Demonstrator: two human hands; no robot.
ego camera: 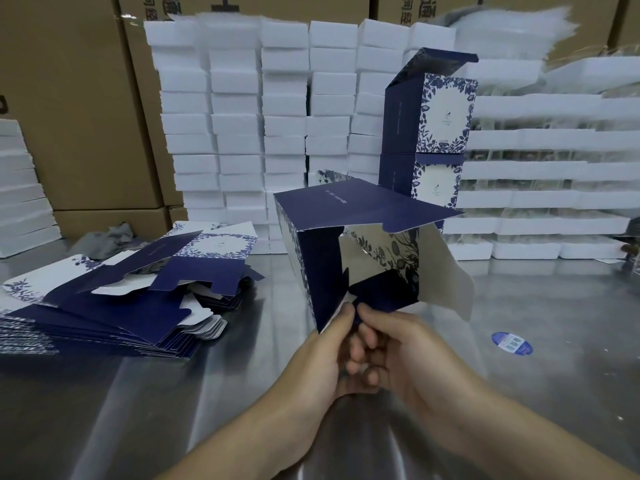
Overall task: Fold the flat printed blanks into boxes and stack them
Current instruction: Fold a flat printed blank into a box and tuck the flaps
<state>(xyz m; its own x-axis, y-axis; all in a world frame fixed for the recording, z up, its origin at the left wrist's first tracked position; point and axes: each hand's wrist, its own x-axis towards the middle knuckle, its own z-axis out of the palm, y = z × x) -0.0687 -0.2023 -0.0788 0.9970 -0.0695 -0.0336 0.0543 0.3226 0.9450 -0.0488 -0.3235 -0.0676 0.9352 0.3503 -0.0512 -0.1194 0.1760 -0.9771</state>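
My left hand [320, 348] and right hand [405, 348] both grip the half-folded box [322, 251], pinching its navy bottom flap [377, 292] at the near corner, above the middle of the desk [519, 393]. Best now: keep the walls square and tuck that flap flush before it joins the finished boxes [440, 123] far right.

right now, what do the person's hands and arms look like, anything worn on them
The left hand and right hand are bare: no gloves, rings or watch show. The left forearm and right forearm are bare too, with no sleeve in view up to the frame's edge.
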